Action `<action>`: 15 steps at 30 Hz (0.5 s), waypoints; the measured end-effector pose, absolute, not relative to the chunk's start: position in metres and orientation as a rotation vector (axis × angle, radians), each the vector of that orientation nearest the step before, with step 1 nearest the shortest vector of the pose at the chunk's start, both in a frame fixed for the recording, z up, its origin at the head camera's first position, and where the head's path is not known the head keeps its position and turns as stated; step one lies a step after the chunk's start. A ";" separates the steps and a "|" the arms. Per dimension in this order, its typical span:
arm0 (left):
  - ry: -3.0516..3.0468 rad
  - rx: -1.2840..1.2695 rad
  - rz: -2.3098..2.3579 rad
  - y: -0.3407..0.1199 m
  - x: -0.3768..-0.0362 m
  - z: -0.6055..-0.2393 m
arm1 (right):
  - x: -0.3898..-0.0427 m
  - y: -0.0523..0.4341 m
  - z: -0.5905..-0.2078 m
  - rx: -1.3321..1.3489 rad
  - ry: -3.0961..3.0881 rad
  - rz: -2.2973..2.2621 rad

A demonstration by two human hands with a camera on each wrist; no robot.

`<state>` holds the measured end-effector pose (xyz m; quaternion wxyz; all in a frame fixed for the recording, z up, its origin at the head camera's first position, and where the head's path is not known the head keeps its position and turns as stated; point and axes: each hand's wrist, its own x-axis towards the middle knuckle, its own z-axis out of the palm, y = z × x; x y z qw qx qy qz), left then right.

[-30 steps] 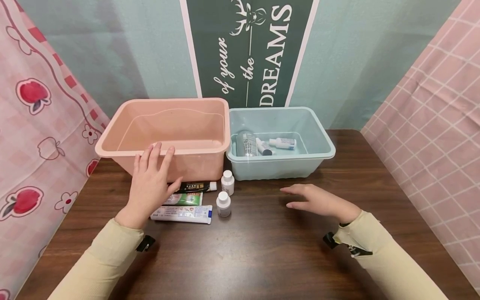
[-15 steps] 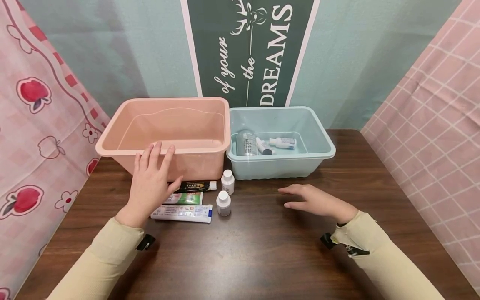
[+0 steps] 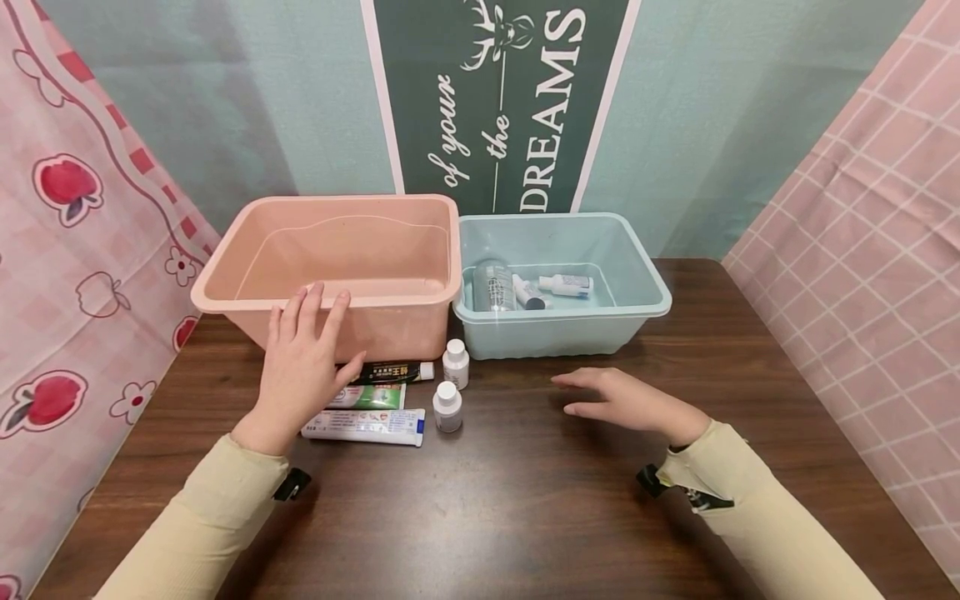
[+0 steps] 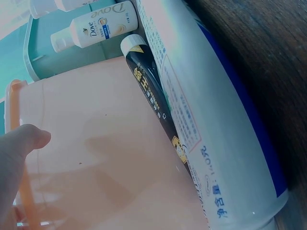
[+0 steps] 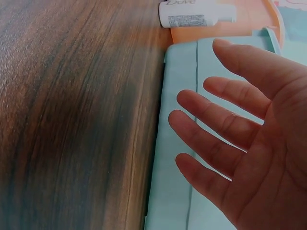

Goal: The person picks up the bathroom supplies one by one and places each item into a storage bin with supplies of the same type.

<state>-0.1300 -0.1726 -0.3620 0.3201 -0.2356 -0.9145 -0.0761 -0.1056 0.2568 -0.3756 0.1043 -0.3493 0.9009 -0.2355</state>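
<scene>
In the head view my left hand (image 3: 300,358) lies at the front rim of a pink bin (image 3: 397,329), its fingers extended. Just beside and below it are toothpaste tubes: a black one (image 3: 393,372), a green one (image 3: 381,397) and a white one (image 3: 363,426), partly hidden by the hand. Right of the tubes stand two small white bottles, one farther back (image 3: 455,368) and one nearer (image 3: 447,410); a Dove label shows in the left wrist view. My right hand (image 3: 633,402) hovers before a light blue bin (image 3: 555,335), fingers loosely extended, holding nothing.
The blue bin touches the pink one's right side. Inside it lie a clear bottle (image 3: 492,287) and two small white bottles, one at the right (image 3: 566,286) and one tilted (image 3: 528,293). Hanging cloth (image 3: 322,100) surrounds the brown wooden table (image 3: 480,517).
My right hand has drifted slightly left above the table. My left hand, the bins, the tubes and the bottles stay where they were.
</scene>
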 end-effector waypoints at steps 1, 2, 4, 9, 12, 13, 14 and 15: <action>-2.403 -0.619 -0.202 -0.173 -0.130 -0.362 | -0.106 0.256 -0.376 -1.032 2.655 -0.692; -2.402 -0.618 -0.203 -0.173 -0.130 -0.362 | -0.106 0.256 -0.376 -1.035 2.654 -0.691; -2.399 -0.619 -0.205 -0.173 -0.130 -0.362 | -0.106 0.255 -0.377 -1.029 2.652 -0.689; -2.394 -0.622 -0.208 -0.172 -0.131 -0.362 | -0.106 0.253 -0.379 -1.026 2.652 -0.684; -2.394 -0.619 -0.207 -0.172 -0.131 -0.363 | -0.106 0.251 -0.381 -1.034 2.642 -0.695; -2.394 -0.619 -0.206 -0.172 -0.131 -0.363 | -0.106 0.251 -0.381 -1.035 2.637 -0.699; -2.394 -0.618 -0.205 -0.172 -0.131 -0.363 | -0.106 0.250 -0.382 -1.039 2.634 -0.701; -2.394 -0.618 -0.206 -0.172 -0.131 -0.363 | -0.107 0.250 -0.382 -1.043 2.633 -0.701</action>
